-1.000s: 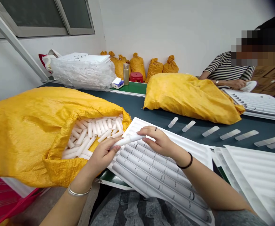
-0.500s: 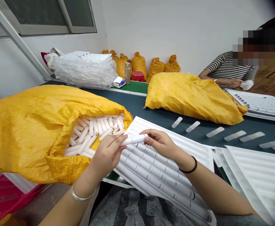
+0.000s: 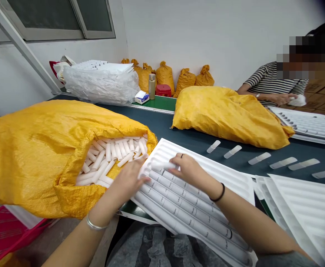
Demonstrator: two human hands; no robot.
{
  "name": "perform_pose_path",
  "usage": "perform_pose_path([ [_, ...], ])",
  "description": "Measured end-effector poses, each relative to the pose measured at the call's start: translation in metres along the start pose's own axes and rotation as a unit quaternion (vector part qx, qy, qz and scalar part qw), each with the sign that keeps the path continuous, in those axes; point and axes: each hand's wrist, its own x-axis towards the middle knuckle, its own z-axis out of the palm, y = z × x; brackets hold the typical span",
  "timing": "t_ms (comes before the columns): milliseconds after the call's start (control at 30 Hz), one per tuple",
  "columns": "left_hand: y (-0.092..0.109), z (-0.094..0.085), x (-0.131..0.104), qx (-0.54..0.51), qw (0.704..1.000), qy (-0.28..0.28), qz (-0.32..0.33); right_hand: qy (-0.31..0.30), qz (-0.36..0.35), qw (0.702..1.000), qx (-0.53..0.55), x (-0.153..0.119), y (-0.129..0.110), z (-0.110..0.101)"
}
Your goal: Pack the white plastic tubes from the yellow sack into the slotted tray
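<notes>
My right hand (image 3: 186, 171) has its fingers closed on a white tube (image 3: 162, 165) at the upper left of a white grooved tray (image 3: 206, 163). Rows of white tubes with small dark print (image 3: 176, 198) lie in the tray's grooves. My left hand (image 3: 130, 178) is empty, fingers apart, between the tray's left edge and the mouth of a big yellow sack (image 3: 48, 148). Loose white tubes (image 3: 98, 159) fill that mouth.
Several translucent pieces (image 3: 233, 151) lie on the dark belt (image 3: 162, 122) beyond the tray. A second yellow sack (image 3: 215, 111) rests behind. More trays (image 3: 309, 207) stand at right. Across the belt, a person in a striped shirt (image 3: 266, 79) holds something white.
My left hand has let go of the tube and opened. The tube, in my right hand, has gone down to the tray. The pieces on the belt have shifted slightly right.
</notes>
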Motion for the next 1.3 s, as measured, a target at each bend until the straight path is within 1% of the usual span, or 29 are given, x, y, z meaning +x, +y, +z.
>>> perform_pose_path([
  [33,-0.02,0.0,0.0,0.052,0.995,-0.012,-0.088,0.023,0.063,0.997,-0.031,0.011,0.014,-0.003],
  [67,-0.042,0.0,-0.002,0.117,0.974,-0.038,-0.19,0.046,0.12,0.991,-0.049,0.021,0.029,-0.006],
  [100,-0.064,-0.001,-0.004,0.144,0.956,-0.04,-0.253,0.065,0.167,0.982,-0.06,0.031,0.045,-0.011],
  [133,-0.085,-0.002,-0.009,0.154,0.944,-0.049,-0.288,0.075,0.21,0.972,-0.07,0.038,0.061,-0.015],
  [167,-0.104,-0.002,-0.014,0.156,0.934,-0.069,-0.313,0.075,0.252,0.962,-0.079,0.044,0.077,-0.019],
  [200,-0.119,-0.002,-0.019,0.148,0.93,-0.089,-0.325,0.066,0.29,0.951,-0.086,0.049,0.09,-0.022],
  [233,-0.13,-0.002,-0.024,0.137,0.928,-0.106,-0.33,0.05,0.321,0.941,-0.091,0.052,0.102,-0.024],
  [300,-0.139,0.0,-0.033,0.11,0.931,-0.12,-0.326,0.008,0.364,0.926,-0.099,0.054,0.117,-0.029],
  [333,-0.139,0.001,-0.036,0.097,0.935,-0.112,-0.321,-0.01,0.377,0.92,-0.105,0.055,0.12,-0.031],
  [400,-0.13,0.001,-0.039,0.075,0.945,-0.081,-0.307,-0.033,0.39,0.912,-0.121,0.055,0.118,-0.035],
  [467,-0.114,-0.001,-0.038,0.041,0.96,-0.027,-0.275,-0.032,0.38,0.914,-0.14,0.053,0.105,-0.036],
  [500,-0.105,-0.001,-0.036,0.014,0.969,0.008,-0.248,-0.028,0.361,0.921,-0.146,0.051,0.095,-0.035],
  [533,-0.096,-0.002,-0.033,-0.018,0.976,0.046,-0.214,-0.024,0.329,0.932,-0.147,0.047,0.083,-0.03],
  [600,-0.078,-0.002,-0.026,-0.078,0.98,0.114,-0.142,-0.03,0.235,0.963,-0.131,0.038,0.056,-0.014],
  [667,-0.062,0.0,-0.018,-0.114,0.978,0.146,-0.098,-0.052,0.131,0.985,-0.098,0.026,0.031,0.007],
  [733,-0.048,0.003,-0.011,-0.135,0.976,0.153,-0.072,-0.064,0.058,0.994,-0.073,0.016,0.012,0.027],
  [767,-0.041,0.004,-0.008,-0.144,0.976,0.152,-0.06,-0.059,0.037,0.995,-0.065,0.012,0.007,0.033],
  [833,-0.029,0.006,-0.004,-0.156,0.976,0.143,-0.042,-0.032,0.015,0.998,-0.049,0.007,-0.001,0.039],
  [933,-0.011,0.007,-0.001,-0.171,0.979,0.102,-0.032,0.005,-0.009,1.0,-0.004,0.001,-0.007,0.031],
  [1000,0.0,0.004,0.001,-0.184,0.981,0.065,-0.016,0.019,-0.048,0.995,0.085,-0.003,-0.011,0.022],
  [1067,0.008,0.0,0.002,-0.193,0.98,0.045,0.005,0.051,-0.102,0.975,0.192,-0.007,-0.016,0.013],
  [1100,0.011,-0.003,0.002,-0.193,0.98,0.043,0.013,0.072,-0.133,0.962,0.228,-0.01,-0.017,0.009],
  [1133,0.013,-0.005,0.003,-0.191,0.98,0.044,0.019,0.093,-0.162,0.952,0.241,-0.012,-0.018,0.005],
  [1200,0.016,-0.01,0.004,-0.187,0.981,0.046,0.03,0.118,-0.215,0.945,0.215,-0.015,-0.019,-0.001],
  [1300,0.02,-0.016,0.003,-0.193,0.979,0.045,0.044,0.111,-0.271,0.939,0.181,-0.019,-0.02,-0.008],
])
